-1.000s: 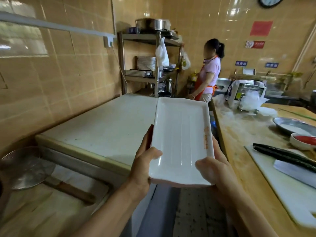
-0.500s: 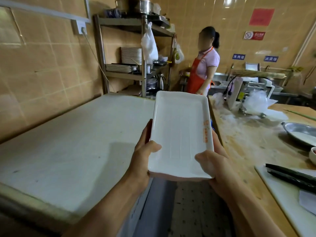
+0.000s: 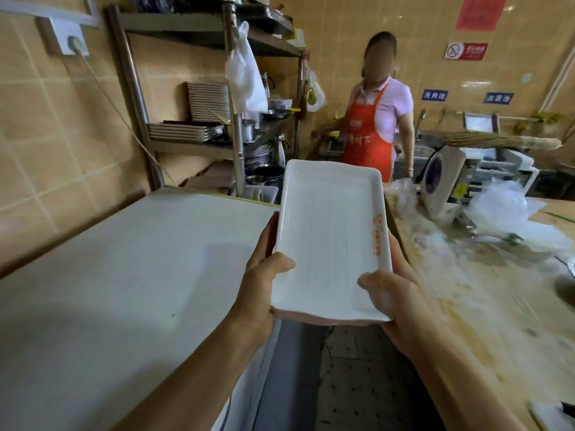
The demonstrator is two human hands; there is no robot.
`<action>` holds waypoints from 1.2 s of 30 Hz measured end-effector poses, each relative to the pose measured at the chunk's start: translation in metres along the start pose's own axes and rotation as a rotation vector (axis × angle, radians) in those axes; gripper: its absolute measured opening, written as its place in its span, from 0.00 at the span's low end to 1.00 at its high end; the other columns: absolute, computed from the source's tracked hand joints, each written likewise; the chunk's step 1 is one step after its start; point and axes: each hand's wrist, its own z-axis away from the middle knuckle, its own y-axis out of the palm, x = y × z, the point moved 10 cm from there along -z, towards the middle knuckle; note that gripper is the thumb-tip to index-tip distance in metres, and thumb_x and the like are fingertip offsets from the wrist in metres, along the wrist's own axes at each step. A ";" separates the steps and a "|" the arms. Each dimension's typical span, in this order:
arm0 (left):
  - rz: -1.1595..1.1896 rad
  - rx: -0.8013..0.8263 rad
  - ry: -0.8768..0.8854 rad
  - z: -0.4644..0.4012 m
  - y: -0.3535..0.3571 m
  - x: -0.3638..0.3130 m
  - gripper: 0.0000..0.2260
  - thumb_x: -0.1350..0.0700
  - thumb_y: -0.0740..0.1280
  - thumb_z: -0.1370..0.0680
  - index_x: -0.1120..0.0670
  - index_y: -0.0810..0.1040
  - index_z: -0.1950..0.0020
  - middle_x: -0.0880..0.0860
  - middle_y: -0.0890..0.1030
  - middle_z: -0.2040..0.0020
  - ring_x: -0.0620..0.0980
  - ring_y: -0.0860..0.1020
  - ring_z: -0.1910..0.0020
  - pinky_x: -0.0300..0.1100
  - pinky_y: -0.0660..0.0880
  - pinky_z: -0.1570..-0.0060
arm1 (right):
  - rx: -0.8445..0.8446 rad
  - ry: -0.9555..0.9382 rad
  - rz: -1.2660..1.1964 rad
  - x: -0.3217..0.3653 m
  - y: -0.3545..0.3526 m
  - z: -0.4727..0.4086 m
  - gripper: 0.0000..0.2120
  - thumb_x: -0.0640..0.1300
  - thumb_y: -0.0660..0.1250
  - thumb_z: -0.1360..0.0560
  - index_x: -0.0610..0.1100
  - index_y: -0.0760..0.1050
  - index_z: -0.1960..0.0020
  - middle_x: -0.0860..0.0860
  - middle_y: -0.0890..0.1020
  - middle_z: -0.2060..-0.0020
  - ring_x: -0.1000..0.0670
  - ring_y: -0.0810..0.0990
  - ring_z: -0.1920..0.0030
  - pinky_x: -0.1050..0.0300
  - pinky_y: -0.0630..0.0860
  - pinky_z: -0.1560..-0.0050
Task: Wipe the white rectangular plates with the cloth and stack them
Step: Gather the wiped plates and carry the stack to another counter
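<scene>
There is only one view, from the camera on my head. It looks forward and a little down, along my two forearms. My left hand (image 3: 264, 284) and my right hand (image 3: 392, 293) are near the lens, in the lower middle of the picture, with the white plate (image 3: 333, 244) between them. The lens is wide, so the straight lines bend at the borders. On the left the white desk (image 3: 124, 275) runs from the bottom edge to its far edge near the metal shelf (image 3: 186, 141). On the right, the wooden desk (image 3: 466, 290) goes away toward the tiled wall. Between both desks I see the floor below. A person in an orange apron (image 3: 367, 135) stands far in front.
</scene>
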 end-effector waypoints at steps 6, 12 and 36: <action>0.004 -0.023 0.008 -0.094 0.004 0.031 0.29 0.56 0.63 0.35 0.39 0.72 0.34 0.50 0.81 0.43 0.52 0.81 0.46 0.44 0.79 0.57 | 0.056 -0.017 -0.040 -0.020 -0.034 -0.095 0.39 0.33 0.61 0.36 0.65 0.64 0.32 0.59 0.80 0.45 0.51 0.80 0.45 0.49 0.80 0.48; 0.016 -0.055 0.000 -0.205 0.021 0.057 0.29 0.57 0.63 0.34 0.39 0.72 0.34 0.51 0.82 0.44 0.54 0.81 0.47 0.46 0.79 0.57 | 0.088 0.007 -0.044 -0.029 -0.082 -0.202 0.41 0.38 0.63 0.40 0.62 0.62 0.30 0.52 0.76 0.39 0.46 0.76 0.39 0.41 0.76 0.41; -0.021 -0.007 0.041 -0.580 -0.022 0.109 0.31 0.58 0.61 0.35 0.40 0.71 0.32 0.51 0.80 0.40 0.55 0.79 0.43 0.47 0.78 0.54 | 0.118 -0.054 -0.069 -0.075 -0.144 -0.572 0.39 0.36 0.62 0.38 0.62 0.63 0.31 0.51 0.78 0.40 0.47 0.79 0.41 0.56 0.79 0.54</action>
